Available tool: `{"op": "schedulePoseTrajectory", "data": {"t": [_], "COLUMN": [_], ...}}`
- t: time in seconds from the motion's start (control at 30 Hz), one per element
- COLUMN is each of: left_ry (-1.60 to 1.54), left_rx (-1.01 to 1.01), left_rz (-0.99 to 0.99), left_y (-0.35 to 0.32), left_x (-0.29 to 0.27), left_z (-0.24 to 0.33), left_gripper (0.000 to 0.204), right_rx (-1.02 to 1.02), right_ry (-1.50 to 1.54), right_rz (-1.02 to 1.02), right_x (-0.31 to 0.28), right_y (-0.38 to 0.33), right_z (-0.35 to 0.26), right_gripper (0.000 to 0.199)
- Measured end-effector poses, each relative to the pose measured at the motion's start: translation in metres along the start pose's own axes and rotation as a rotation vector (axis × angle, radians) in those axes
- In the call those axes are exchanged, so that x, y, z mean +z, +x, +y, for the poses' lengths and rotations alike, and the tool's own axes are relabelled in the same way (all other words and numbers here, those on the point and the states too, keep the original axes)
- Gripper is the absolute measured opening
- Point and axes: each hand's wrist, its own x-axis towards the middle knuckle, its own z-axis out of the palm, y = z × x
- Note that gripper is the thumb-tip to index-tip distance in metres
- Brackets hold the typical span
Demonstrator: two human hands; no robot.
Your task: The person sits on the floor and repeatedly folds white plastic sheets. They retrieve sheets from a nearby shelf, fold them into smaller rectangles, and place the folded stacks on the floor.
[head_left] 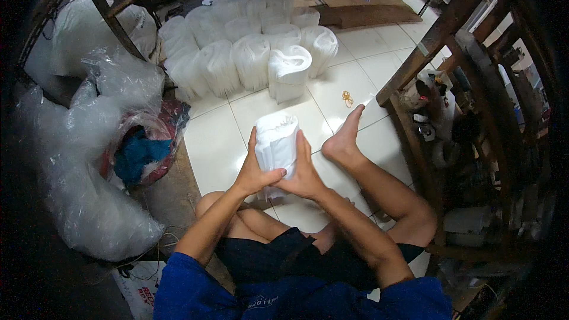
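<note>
A white folded bundle of thin plastic sheets or bags (277, 142) is held upright between my two hands, above the tiled floor. My left hand (256, 169) wraps its left side, with the thumb across the lower front. My right hand (302, 172) grips the right side, fingers pointing up along it. Just beyond stands a similar rolled white bundle (288, 77), apart from my hands. Behind and left of that, several more translucent white bundles (219, 65) stand packed in rows.
Several orange rubber bands (347, 99) lie on the tiles near my right foot (341, 142). Large clear plastic bags (89, 184) and a red sack with blue cloth (142, 153) fill the left. Flat cardboard (367, 10) lies at the back. A wooden rack (409, 142) borders the right.
</note>
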Motion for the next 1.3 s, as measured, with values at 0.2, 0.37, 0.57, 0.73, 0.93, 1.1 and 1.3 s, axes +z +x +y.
{"op": "schedulePoseTrajectory", "data": {"t": [0.2,0.37,0.57,0.73,0.93,1.1,1.3], "left_ry": [0.375,0.530,0.543,0.488,0.424,0.440,0.315], "left_rx": [0.344,0.340,0.385,0.129,0.285,0.078,0.063], "left_rz": [0.060,0.080,0.131,0.024,0.044,-0.052,-0.059], "left_y": [0.004,0.010,0.004,0.003,0.019,0.016,0.018], "left_x": [0.014,0.031,0.033,0.035,0.032,0.032,0.035], "left_z": [-0.049,-0.067,-0.089,-0.093,-0.093,-0.094,-0.112], "left_gripper": [0.131,0.139,0.137,0.138,0.124,0.121,0.121], "right_rx": [0.202,0.192,0.036,-0.157,-0.177,-0.167,-0.172], "right_ry": [0.373,-0.054,-0.458,-0.596,-0.553,-0.541,-0.484], "right_rz": [-0.015,-0.118,-0.321,-0.363,-0.316,-0.375,-0.331], "right_x": [-0.042,-0.048,-0.076,-0.046,-0.049,-0.031,-0.046], "right_y": [0.014,0.036,0.082,0.092,0.097,0.090,0.097], "right_z": [0.019,0.041,-0.005,-0.003,-0.023,0.010,-0.019], "right_gripper": [0.117,0.100,0.102,0.094,0.094,0.094,0.090]}}
